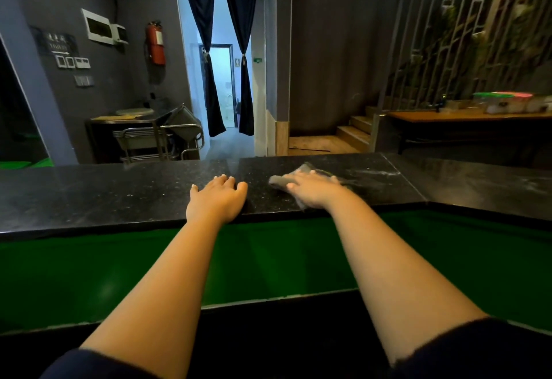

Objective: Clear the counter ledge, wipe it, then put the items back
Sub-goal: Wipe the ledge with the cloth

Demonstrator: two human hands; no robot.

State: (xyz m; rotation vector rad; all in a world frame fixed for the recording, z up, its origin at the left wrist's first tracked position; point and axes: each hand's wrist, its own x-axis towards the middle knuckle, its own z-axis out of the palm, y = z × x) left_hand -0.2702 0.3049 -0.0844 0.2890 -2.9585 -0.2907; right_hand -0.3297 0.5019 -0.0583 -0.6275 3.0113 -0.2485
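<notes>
1. The counter ledge (119, 190) is a long slab of black, speckled, polished stone that runs across the view, with a green surface below its near edge.
2. A grey cleaning cloth (279, 181) lies crumpled on the ledge, right of centre; pale wet streaks mark the stone to its right.
3. The right hand (313, 189) lies palm down on the cloth, its fingers stretched out flat and pressing it against the stone.
4. The left hand (219, 196) rests palm down on bare stone just beside the cloth, fingers straight and close together, holding nothing.
5. Beyond the ledge, a red fire extinguisher (156, 42) hangs on the grey wall, and dark curtains (209, 50) frame a lit doorway.
</notes>
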